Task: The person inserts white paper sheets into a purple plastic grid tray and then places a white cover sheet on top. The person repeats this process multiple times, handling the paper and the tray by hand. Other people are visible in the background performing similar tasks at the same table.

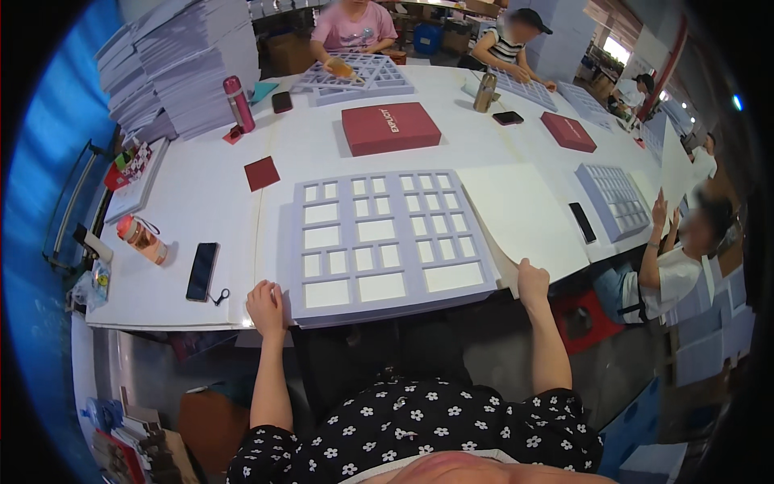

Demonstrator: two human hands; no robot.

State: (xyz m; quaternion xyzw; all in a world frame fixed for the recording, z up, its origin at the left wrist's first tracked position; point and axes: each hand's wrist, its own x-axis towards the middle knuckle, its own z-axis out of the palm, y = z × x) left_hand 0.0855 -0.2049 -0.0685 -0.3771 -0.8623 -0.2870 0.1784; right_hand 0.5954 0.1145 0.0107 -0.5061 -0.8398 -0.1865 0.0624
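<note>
The tray is pale lavender, the sheet cream, the worktop white; the person's black shirt carries white flowers

From the grip of your right hand, the pale table spreads brightly lit to the left; the floor below looks dim. A window glares far beyond, and straight edges bend toward a black rim.

Right hand: some fingertips curled out of sight at white sheet. Pink-shirted co-worker: head cut off by top edge. Stacked pale boards: top cut off likewise. White-shirted co-worker at right: face blurred. Plastic bag beside tabletop: contents too small to tell.
</note>
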